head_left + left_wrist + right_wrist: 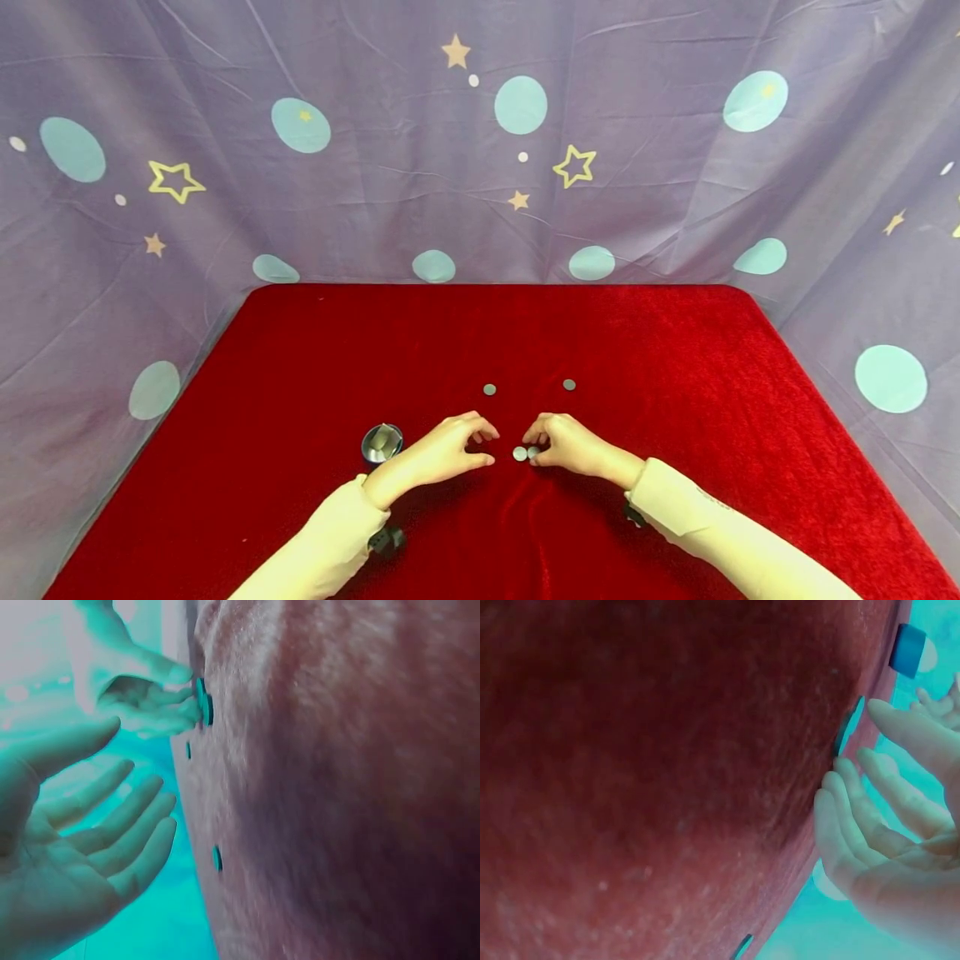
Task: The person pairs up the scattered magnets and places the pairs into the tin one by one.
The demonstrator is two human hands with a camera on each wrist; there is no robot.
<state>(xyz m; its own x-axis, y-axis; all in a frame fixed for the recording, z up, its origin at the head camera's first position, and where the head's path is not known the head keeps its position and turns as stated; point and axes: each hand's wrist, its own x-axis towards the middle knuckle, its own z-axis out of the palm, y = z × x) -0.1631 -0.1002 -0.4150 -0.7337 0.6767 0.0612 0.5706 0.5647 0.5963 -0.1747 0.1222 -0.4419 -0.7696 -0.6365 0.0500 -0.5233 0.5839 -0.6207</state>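
Observation:
Two small, flat, pale coin-like discs lie side by side on the red cloth: the left disc point(520, 453) and the right disc point(533, 452). My right hand point(567, 443) is at the right disc, its thumb and fingers spread around it and partly covering it. In the right wrist view, a gap shows between that thumb and the fingers, with a disc edge point(850, 727) near the tips. Left of the pair, my left hand point(448, 450) hovers with fingers apart and nothing between them. Whether the right fingertips touch the disc is unclear.
Farther back lie two more discs, one left point(490, 389) and one right point(569, 385). A small round dark-rimmed cup point(366, 450) stands beside the left forearm, something pale and shiny inside. The red cloth point(637, 342) has folds near the front. A patterned curtain point(480, 200) surrounds the table.

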